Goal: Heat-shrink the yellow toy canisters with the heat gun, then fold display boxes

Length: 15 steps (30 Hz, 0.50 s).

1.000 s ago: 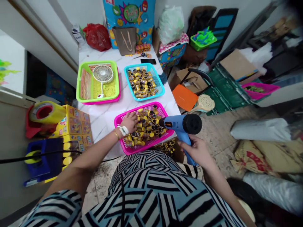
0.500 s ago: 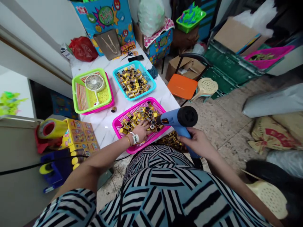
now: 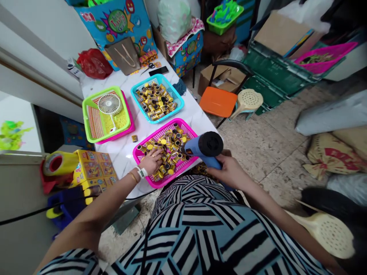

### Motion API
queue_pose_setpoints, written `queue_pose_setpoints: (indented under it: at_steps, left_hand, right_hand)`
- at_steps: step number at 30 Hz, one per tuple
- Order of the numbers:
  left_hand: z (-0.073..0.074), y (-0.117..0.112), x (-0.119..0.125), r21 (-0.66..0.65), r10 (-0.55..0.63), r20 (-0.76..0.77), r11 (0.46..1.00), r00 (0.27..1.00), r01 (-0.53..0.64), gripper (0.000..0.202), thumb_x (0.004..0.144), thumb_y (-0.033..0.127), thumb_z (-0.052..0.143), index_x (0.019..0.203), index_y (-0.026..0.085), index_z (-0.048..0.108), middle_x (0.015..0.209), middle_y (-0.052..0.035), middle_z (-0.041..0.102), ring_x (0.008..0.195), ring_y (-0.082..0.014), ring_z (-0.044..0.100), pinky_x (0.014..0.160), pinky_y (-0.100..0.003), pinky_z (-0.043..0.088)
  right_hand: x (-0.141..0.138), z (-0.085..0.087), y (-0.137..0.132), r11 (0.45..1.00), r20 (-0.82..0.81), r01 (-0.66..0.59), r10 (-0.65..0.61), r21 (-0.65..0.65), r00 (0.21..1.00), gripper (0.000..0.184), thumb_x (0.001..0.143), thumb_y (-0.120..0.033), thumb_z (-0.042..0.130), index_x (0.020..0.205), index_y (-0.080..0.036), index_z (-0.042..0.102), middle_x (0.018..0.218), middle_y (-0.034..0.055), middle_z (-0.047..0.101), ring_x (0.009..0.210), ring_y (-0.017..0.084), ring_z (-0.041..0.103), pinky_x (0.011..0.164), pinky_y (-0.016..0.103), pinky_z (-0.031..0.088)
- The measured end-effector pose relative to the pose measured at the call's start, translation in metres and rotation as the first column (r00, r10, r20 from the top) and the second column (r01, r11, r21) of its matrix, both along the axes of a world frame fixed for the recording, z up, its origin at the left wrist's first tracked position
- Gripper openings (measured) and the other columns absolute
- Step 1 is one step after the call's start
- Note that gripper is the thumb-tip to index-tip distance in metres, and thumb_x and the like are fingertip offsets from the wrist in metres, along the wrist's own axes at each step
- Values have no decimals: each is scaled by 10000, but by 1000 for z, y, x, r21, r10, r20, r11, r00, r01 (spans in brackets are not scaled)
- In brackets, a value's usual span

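Note:
A pink basket (image 3: 189, 131) full of small yellow and black wrapped cylinders (image 3: 169, 143) sits at the near edge of the white marble table (image 3: 123, 151). My left hand (image 3: 151, 161) lies on the cylinders at the basket's left side, fingers spread. My right hand (image 3: 231, 172) grips the handle of a blue heat gun (image 3: 203, 148) whose nozzle points at the cylinders. One loose cylinder (image 3: 134, 138) lies on the table left of the basket.
Farther back, a blue basket (image 3: 156, 97) holds more cylinders, and a green basket (image 3: 104, 112) holds a small white fan. Yellow boxes (image 3: 91, 168) and a tape dispenser (image 3: 59, 164) stand at the left. An orange chair (image 3: 218, 102) and a beige stool (image 3: 249, 100) stand to the right.
My left hand has slid from the near middle of the pink basket to its left side. The view has shifted, and the heat gun has stayed aimed at the cylinders.

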<state>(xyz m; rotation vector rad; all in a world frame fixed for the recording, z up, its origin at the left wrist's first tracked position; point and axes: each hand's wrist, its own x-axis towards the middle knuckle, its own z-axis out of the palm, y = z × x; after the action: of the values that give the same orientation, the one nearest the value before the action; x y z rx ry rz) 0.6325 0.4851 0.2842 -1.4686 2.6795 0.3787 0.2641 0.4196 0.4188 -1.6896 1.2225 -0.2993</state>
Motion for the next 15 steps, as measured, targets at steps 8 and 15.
queue_pose_setpoints:
  at_steps: [8,15]
  left_hand:
    - [-17,8,6,-202,57,-136,976,989,-84,213,849,192,529,1002,137,667,1104,-150,640,1306,-334,444,1096,-553,376]
    - [-8,13,-1,-262,92,-229,953,969,-153,221,859,194,519,1029,141,650,1120,-144,631,1247,-321,471,1039,-526,422]
  right_hand:
    - [31,1,-7,986,-85,-147,140,-76,986,281,794,-340,602,970,-135,679,632,-10,566,560,132,479,529,241,309]
    - [44,3,-5,966,-91,-258,256,-12,962,174,758,-282,614,859,-148,661,609,-30,546,551,120,478,514,234,294]
